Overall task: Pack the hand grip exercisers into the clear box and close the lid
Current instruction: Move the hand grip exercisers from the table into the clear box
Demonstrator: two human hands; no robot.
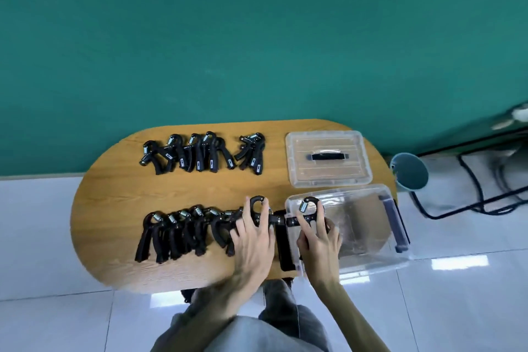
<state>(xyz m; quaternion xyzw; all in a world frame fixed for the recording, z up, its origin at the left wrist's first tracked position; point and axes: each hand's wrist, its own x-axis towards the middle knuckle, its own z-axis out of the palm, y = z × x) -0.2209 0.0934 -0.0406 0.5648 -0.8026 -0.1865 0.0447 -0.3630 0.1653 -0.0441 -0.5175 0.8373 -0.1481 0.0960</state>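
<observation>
Head view — hands (253,240) on exercisers (258,208) (box (368,263) open)

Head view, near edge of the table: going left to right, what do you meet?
Near row of exercisers → left hand on one exerciser → right hand holding another at the box → clear box.

Teal wall (257,51); glossy white tile floor (43,237); oval wooden table (120,188).

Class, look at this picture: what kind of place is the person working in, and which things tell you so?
Probably an indoor workroom or classroom-like space, not a home kitchen. Clues: a small wooden table against a plain green wall, glossy white floor tiles, and cables trailing on the floor.
</observation>
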